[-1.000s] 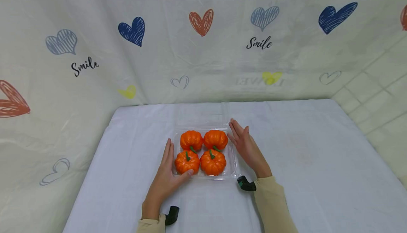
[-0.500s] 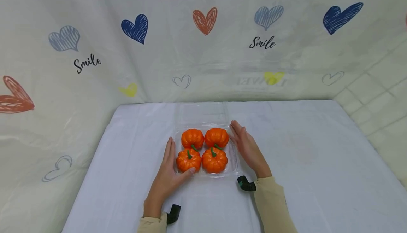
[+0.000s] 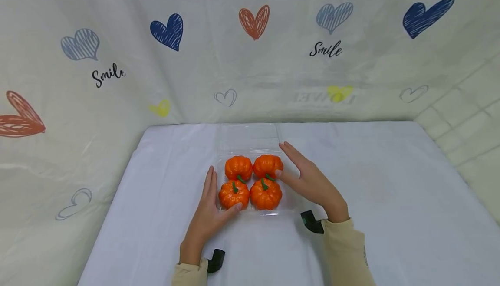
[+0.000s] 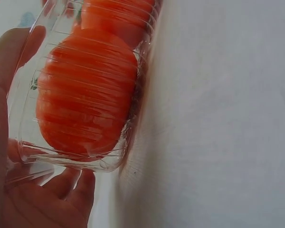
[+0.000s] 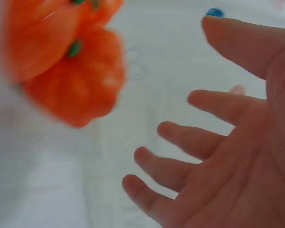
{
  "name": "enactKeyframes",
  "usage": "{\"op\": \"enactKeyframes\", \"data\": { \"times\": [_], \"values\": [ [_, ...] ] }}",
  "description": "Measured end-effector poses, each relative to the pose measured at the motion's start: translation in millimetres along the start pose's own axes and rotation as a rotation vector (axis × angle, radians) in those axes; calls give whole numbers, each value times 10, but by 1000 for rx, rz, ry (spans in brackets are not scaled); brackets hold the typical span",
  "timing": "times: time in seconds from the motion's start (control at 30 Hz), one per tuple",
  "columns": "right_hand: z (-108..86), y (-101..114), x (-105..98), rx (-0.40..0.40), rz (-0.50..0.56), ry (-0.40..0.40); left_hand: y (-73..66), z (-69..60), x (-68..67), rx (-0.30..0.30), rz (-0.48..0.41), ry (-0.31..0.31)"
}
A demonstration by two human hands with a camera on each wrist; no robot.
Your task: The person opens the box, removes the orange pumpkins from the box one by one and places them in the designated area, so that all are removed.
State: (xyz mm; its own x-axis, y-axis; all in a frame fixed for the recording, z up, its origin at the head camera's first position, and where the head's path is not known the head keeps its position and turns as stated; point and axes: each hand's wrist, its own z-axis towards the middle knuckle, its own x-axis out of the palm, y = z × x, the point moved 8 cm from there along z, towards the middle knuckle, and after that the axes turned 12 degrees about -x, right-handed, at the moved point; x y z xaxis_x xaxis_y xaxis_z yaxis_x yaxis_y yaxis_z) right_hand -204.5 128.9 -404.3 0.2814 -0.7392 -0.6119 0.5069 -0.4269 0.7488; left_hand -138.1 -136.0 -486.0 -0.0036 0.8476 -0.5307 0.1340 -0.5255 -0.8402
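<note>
A corner of the clear container [image 3: 269, 213] is clasped by the half-closed left hand [image 3: 209, 220]. 4 orange pumpkins [image 3: 266, 195] are held inside, right of this grip. Farther right, the right hand [image 3: 314, 181] is spread, nothing grasped.

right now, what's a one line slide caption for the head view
Left hand and right hand flank a clear container of four orange pumpkins on white cloth.
</note>
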Motion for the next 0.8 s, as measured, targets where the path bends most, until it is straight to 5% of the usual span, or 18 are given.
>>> {"op": "enactKeyframes", "data": {
  "times": [0.2, 0.6, 0.8],
  "values": [
    [33, 197, -62, -61, -39, 51, -4, 15, 34, 1, -15, 10],
    [323, 39, 206, -89, -156, 258, -8, 0, 33, -28, -6, 18],
    [377, 15, 286, -133, -239, 289, -10, 7, 20, -37, 2, 21]
  ]
}}
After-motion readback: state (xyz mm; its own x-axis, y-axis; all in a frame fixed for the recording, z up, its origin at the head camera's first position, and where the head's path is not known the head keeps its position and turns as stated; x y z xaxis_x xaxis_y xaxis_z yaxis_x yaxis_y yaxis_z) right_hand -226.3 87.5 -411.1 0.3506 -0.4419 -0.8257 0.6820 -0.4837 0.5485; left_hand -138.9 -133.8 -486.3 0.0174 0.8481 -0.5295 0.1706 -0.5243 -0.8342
